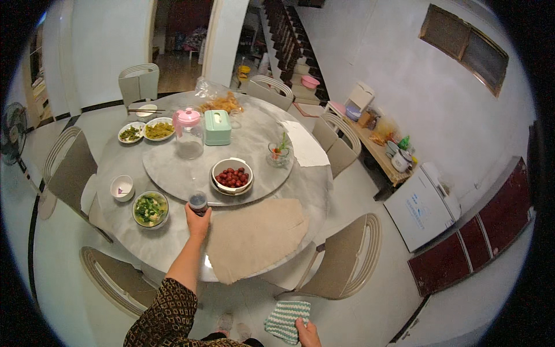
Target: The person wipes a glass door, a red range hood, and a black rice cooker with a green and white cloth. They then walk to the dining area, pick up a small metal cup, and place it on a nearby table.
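My left hand [198, 220] is wrapped round a small clear cup [198, 200] with something dark in its lower part, at the near edge of the turntable. Low in the view, beside the table, my right hand [308, 333] grips a green-and-white striped cloth [283, 321] that hangs down. Right of my left hand lies a beige sheet [257, 237] on the marble table [173, 248]. A white bowl [232, 163] of dark red fruit stands on the turntable [165, 173], and a glass bowl of greens [150, 210] sits to the left.
On the turntable are a pink-lidded jug [189, 136], a green tissue box [217, 128] and a glass with a plant [278, 155]. Two dishes of food [159, 129] and a small white bowl [122, 188] stand at the left. Chairs [341, 260] surround the table; a white freezer [419, 208] stands right.
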Demonstrator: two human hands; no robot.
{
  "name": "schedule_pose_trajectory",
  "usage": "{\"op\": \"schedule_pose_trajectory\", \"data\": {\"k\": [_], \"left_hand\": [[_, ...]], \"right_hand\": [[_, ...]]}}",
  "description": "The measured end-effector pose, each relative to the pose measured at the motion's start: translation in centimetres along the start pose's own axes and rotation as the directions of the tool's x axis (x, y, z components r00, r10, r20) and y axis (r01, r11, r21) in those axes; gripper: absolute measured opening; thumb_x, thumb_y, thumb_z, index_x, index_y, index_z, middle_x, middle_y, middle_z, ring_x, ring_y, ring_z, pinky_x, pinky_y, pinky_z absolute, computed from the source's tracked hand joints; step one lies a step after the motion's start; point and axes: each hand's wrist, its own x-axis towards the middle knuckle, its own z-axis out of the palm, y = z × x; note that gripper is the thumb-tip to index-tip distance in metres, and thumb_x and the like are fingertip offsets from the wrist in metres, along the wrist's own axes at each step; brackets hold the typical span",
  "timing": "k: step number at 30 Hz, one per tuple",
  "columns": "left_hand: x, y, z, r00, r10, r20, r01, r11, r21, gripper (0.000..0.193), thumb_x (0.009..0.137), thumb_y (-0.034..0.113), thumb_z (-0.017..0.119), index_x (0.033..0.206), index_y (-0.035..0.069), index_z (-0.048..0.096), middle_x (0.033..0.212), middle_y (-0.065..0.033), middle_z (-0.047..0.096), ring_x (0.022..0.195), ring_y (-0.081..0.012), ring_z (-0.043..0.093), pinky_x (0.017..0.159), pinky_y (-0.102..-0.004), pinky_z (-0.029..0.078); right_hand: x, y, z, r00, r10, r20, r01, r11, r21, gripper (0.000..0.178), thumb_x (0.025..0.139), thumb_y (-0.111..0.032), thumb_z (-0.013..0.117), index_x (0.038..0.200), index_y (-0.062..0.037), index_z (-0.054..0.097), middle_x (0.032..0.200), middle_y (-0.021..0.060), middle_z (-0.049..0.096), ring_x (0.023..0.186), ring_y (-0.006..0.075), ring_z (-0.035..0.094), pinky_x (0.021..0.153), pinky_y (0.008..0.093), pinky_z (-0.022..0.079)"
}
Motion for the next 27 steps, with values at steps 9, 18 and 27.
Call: {"op": "schedule_pose_trajectory", "data": {"k": [9, 18, 27], "left_hand": [[-13.7, 11.2, -5.8, 0.928, -0.052, 0.369, 0.192, 0.916, -0.353, 0.072, 0.073, 0.032, 0.072, 0.125, 0.001, 0.034, 0.110, -0.0112, 0.052, 0.099, -0.0210, 0.051, 0.089, -0.0349, 0.041], [-26.7, 13.4, -16.0, 0.882, -0.217, 0.418, 0.423, 0.753, -0.503, 0.050, 0.092, 0.030, 0.049, 0.127, 0.000, 0.029, 0.114, -0.0100, 0.048, 0.103, -0.0169, 0.047, 0.089, -0.0327, 0.040], [-31.1, 16.1, -26.7, 0.899, -0.215, 0.381, 0.403, 0.748, -0.528, 0.077, 0.085, 0.042, 0.058, 0.134, -0.002, 0.019, 0.120, -0.0093, 0.042, 0.109, -0.0171, 0.040, 0.096, -0.0314, 0.031]], "right_hand": [[3.1, -14.9, -1.9, 0.903, -0.413, 0.119, 0.403, 0.909, 0.102, 0.033, 0.090, -0.017, 0.047, 0.115, 0.0035, 0.048, 0.102, 0.0123, 0.059, 0.092, 0.0194, 0.053, 0.085, 0.0313, 0.041], [-2.5, -15.7, 6.6, 0.146, -0.911, 0.386, 0.983, 0.177, 0.044, 0.059, 0.083, -0.031, 0.059, 0.128, -0.0006, 0.036, 0.131, 0.0253, 0.034, 0.116, 0.0383, 0.040, 0.093, 0.0437, 0.033], [-8.6, -22.4, 13.4, 0.460, -0.555, 0.693, 0.163, 0.820, 0.548, 0.046, 0.089, -0.033, 0.050, 0.117, 0.0031, 0.047, 0.107, 0.0097, 0.055, 0.095, 0.0178, 0.052, 0.083, 0.0329, 0.041]]}}
